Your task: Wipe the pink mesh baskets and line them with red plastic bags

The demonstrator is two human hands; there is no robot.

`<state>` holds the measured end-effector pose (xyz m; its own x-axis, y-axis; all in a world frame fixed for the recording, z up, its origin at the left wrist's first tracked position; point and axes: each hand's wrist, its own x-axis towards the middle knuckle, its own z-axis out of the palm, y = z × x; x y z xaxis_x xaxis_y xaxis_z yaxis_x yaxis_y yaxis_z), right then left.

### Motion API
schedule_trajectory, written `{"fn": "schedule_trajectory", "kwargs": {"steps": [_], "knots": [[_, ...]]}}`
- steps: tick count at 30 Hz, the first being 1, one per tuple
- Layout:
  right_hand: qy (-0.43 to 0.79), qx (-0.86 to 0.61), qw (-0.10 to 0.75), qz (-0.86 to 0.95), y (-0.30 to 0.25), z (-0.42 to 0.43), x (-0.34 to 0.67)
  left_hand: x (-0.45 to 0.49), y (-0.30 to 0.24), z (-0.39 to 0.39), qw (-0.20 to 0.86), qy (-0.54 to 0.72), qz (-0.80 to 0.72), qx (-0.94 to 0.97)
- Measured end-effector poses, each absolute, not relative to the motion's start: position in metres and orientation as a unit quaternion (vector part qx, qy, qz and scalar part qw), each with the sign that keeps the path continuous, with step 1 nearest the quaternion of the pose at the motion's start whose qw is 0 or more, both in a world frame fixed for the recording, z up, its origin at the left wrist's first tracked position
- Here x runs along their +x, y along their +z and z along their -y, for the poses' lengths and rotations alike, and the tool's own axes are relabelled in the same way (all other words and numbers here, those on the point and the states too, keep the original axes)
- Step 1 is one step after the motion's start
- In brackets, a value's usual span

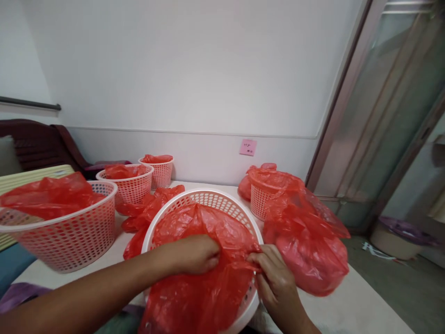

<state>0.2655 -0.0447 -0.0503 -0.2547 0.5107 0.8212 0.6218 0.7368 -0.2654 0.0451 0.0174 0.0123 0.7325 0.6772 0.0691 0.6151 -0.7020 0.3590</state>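
Observation:
A white perforated plastic basket (255,222) stands right in front of me, and a red plastic bag (194,301) lies inside it and spills over the near rim. My left hand (200,254) reaches over the middle of the bag, its fingers curled into the red film; the fingertips are partly hidden. At the basket's right side, my right hand (273,273) pinches a gathered edge of the same bag between thumb and fingers. Whether anything lies under the film cannot be made out.
Left stand a large basket (79,236) and two smaller ones, a middle basket (135,188) and a far basket (163,172), each with red bags. On the right, a full red bag (313,260) sits before another basket (259,202). A pink note (248,147) is on the wall.

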Motion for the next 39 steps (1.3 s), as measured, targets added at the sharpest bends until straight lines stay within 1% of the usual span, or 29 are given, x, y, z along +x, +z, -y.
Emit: {"fn": "schedule_trajectory", "kwargs": {"steps": [3, 5, 8, 12, 15, 20, 23, 26, 29, 33, 39], "knots": [[-0.056, -0.358, 0.501, 0.786, -0.047, 0.041, 0.266, 0.024, 0.038, -0.024, 0.081, 0.205, -0.384, 0.896], [-0.051, -0.359, 0.503, 0.785, -0.046, 0.037, 0.265, 0.012, 0.049, -0.035, 0.045, 0.255, -0.401, 0.879], [-0.036, -0.363, 0.497, 0.788, -0.046, 0.033, 0.263, 0.002, 0.053, -0.055, 0.035, 0.236, -0.382, 0.893], [-0.029, -0.352, 0.488, 0.798, -0.046, 0.032, 0.26, 0.009, 0.048, -0.076, 0.075, 0.146, -0.358, 0.919], [-0.014, -0.355, 0.493, 0.794, -0.047, 0.03, 0.261, 0.021, 0.054, -0.085, 0.128, 0.082, -0.371, 0.916], [0.006, -0.366, 0.491, 0.79, -0.049, 0.023, 0.266, 0.026, 0.077, -0.088, 0.271, -0.004, -0.388, 0.881], [0.011, -0.364, 0.495, 0.789, -0.049, 0.019, 0.267, 0.021, 0.077, -0.083, 0.343, -0.031, -0.383, 0.857], [0.025, -0.367, 0.508, 0.778, -0.048, 0.019, 0.266, 0.017, 0.066, -0.08, 0.375, -0.015, -0.36, 0.854], [0.058, -0.367, 0.524, 0.767, -0.047, 0.02, 0.266, 0.014, 0.059, -0.083, 0.388, 0.054, -0.361, 0.847], [0.095, -0.376, 0.529, 0.755, -0.045, 0.019, 0.268, 0.006, 0.07, -0.09, 0.383, 0.148, -0.388, 0.825], [0.101, -0.356, 0.517, 0.772, -0.043, 0.021, 0.265, -0.012, 0.089, -0.094, 0.386, 0.171, -0.401, 0.813]]}}
